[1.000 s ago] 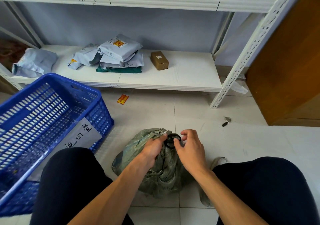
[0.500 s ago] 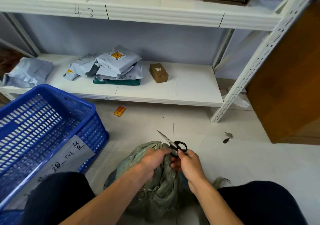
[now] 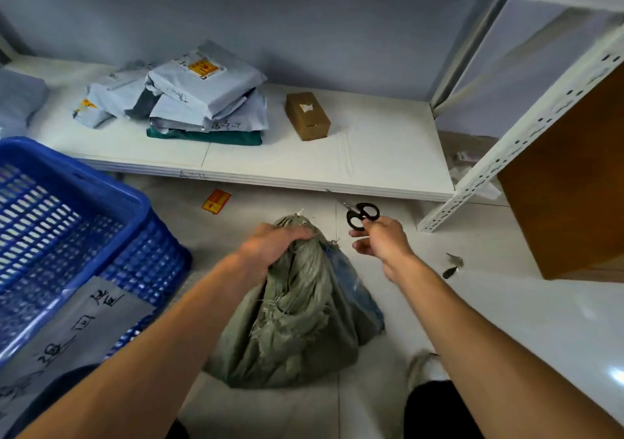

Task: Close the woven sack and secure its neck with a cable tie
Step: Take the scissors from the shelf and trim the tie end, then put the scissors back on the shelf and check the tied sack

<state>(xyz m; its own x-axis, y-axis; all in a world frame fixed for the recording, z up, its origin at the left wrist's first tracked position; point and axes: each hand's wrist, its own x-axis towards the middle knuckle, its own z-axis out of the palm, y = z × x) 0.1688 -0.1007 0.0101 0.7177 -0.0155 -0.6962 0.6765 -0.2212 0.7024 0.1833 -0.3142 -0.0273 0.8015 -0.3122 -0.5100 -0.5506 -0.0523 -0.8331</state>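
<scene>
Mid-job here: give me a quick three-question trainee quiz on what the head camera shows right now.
1. True or false: the left hand grips the neck of the woven sack.
2. The right hand holds: A tape, B scissors, C marker.
3. Fill in: the blue ___ stands on the floor left of the woven sack.
Key: 1 true; 2 B; 3 crate.

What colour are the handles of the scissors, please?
The handles are black, shown in the head view.
</scene>
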